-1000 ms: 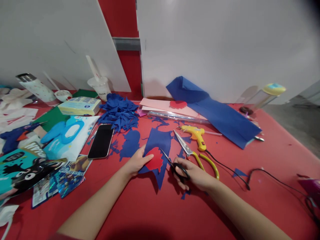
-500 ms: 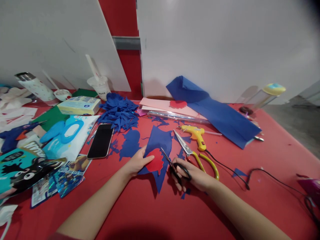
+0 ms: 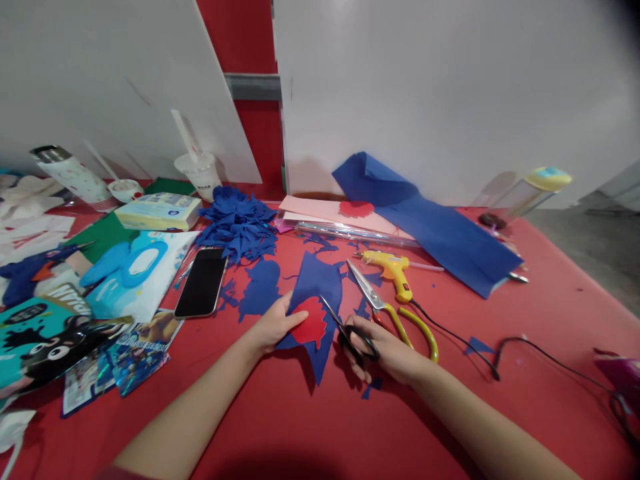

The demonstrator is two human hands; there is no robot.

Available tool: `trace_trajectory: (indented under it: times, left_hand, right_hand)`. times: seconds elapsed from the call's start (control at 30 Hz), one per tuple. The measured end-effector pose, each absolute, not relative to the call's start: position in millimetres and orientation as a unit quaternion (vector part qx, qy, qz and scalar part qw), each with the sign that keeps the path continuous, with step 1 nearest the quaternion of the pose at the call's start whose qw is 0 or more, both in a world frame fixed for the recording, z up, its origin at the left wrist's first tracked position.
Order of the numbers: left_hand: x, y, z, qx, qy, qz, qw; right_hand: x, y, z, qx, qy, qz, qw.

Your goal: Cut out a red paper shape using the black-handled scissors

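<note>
Scissors (image 3: 343, 328) leftward in curled fingers (image 3: 364, 324)

We seem to be working at a craft spot, on a red-topped table (image 3: 280, 433) pushed against pale panels (image 3: 440, 100). A yellow glue gun (image 3: 393, 269), yellow-handled shears (image 3: 375, 300), blue sheets (image 3: 425, 220) and cut blue scraps (image 3: 240, 223) are marking it as that. Whether it is belonging to a home, shop or classroom, we are not seeing.
</note>
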State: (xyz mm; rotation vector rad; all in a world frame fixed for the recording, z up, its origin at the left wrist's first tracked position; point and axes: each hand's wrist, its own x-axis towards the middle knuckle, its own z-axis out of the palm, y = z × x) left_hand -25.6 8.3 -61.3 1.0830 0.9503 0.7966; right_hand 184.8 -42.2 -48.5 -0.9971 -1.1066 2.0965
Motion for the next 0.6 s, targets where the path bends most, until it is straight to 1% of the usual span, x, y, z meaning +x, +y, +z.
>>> trace_trajectory:
  times: [0.37,0.6]
  left_hand:
    - [-25.4,7.3,-60.4,0.451,0.415,0.359,0.704]
    - [-26.1,7.5,-62.5,0.456,0.41,0.353,0.706]
  right_hand:
    - [181.4,-43.3,-46.7,-0.376,-0.405,0.776,0.304]
    - [179.2,-42.7,-44.4,-0.384,-0.418,0.768,0.296]
